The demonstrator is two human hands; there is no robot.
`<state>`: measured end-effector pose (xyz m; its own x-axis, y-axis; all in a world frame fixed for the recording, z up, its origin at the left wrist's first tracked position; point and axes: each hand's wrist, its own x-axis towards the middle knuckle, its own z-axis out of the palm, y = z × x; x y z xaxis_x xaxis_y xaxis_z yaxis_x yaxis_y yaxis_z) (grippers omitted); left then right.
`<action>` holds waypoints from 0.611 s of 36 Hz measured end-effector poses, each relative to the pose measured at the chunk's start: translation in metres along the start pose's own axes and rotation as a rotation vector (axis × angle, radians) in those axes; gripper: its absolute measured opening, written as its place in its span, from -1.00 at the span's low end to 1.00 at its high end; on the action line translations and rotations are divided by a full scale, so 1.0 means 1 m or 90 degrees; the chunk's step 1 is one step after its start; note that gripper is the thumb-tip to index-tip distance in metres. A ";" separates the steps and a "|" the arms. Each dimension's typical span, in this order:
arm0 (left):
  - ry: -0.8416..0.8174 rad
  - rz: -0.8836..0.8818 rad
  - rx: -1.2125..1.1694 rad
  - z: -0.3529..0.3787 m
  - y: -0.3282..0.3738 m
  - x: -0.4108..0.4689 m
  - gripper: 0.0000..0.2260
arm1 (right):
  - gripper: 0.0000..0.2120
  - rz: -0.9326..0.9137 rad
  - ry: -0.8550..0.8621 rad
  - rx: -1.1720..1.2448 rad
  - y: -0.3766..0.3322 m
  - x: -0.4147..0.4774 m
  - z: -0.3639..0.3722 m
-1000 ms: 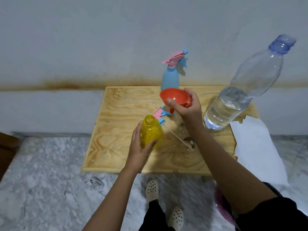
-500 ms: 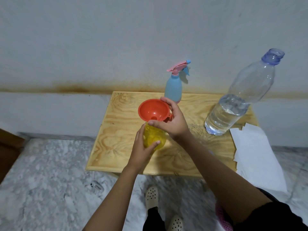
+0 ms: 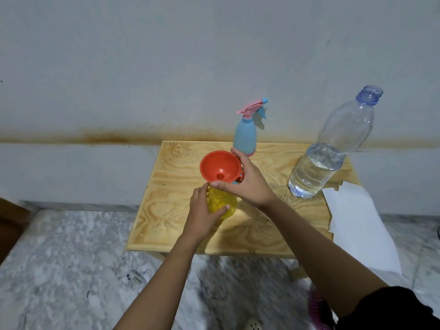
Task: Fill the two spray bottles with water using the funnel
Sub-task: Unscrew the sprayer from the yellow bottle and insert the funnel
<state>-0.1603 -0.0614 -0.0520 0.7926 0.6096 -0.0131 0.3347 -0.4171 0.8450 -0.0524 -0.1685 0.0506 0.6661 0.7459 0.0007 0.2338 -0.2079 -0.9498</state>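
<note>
A yellow spray bottle (image 3: 223, 203) without its head stands near the middle of the wooden table (image 3: 171, 186), and my left hand (image 3: 202, 215) grips its body. A red funnel (image 3: 220, 168) sits on the yellow bottle's neck, held at its rim by my right hand (image 3: 247, 184). A blue spray bottle (image 3: 245, 136) with a pink and blue spray head stands upright at the table's back edge. At the right of the table, a large clear water bottle (image 3: 333, 148) stands uncapped and partly full. The yellow bottle's loose spray head is mostly hidden behind my right hand.
White paper sheets (image 3: 357, 225) hang over the table's right edge. The grey wall rises directly behind the table. Marble floor (image 3: 71, 258) lies around it, with a pink object (image 3: 317, 310) near my right arm at the bottom right.
My right hand carried the red funnel from above the table's middle down onto the yellow bottle's neck. My left hand kept hold of the yellow bottle.
</note>
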 end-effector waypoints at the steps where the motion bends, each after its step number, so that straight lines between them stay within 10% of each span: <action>1: -0.002 -0.003 0.004 -0.001 0.002 0.000 -0.28 | -0.10 0.004 0.002 -0.002 -0.001 -0.001 0.000; 22: -0.044 -0.119 0.110 -0.009 0.034 -0.031 -0.37 | -0.25 0.074 0.099 0.018 0.006 -0.061 -0.014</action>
<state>-0.1781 -0.0882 -0.0182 0.7396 0.6421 -0.2018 0.5562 -0.4142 0.7205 -0.0812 -0.2239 0.0489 0.7893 0.6107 -0.0635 0.1299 -0.2673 -0.9548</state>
